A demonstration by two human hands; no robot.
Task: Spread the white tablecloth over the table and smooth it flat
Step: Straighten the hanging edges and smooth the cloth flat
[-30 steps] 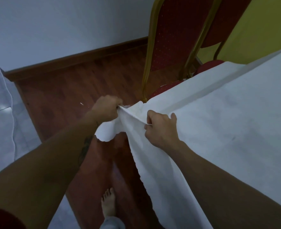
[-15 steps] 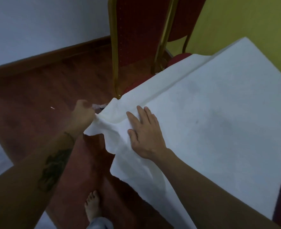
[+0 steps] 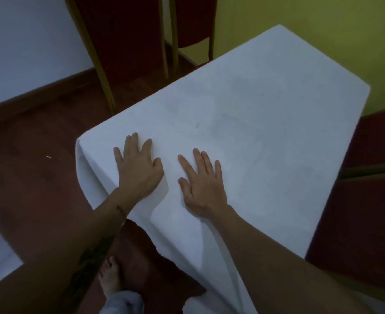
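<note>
Dim room, wooden floor (image 3: 28, 159) underfoot, and the bench itself is hidden beneath the white tablecloth (image 3: 254, 123), which covers its whole top and hangs over the near edge below my wrists. My left hand (image 3: 137, 168) and right hand (image 3: 202, 186) both lie flat on the cloth, palms down, fingers straight and a little spread, side by side but apart, gripping nothing.

Beyond my fingertips the cloth looks flat, with only faint shadows. Below my wrists a soft fold runs down the overhang, and just outside my left hand the corner drapes in a loose pleat.

I judge the cloth to be thin, light and limp. It should slide readily under a palm and bunch if shoved, so light open-palm strokes outward suit it. For the hanging fold I'd pinch the hem below my right wrist and tug gently down. Pulling hard could drag the whole sheet askew.

Beyond my left hand stand red chairs (image 3: 119, 30) with gold frames, and another red seat (image 3: 368, 189) sits well past my right hand. My bare foot (image 3: 110, 279) shows below my left forearm.
</note>
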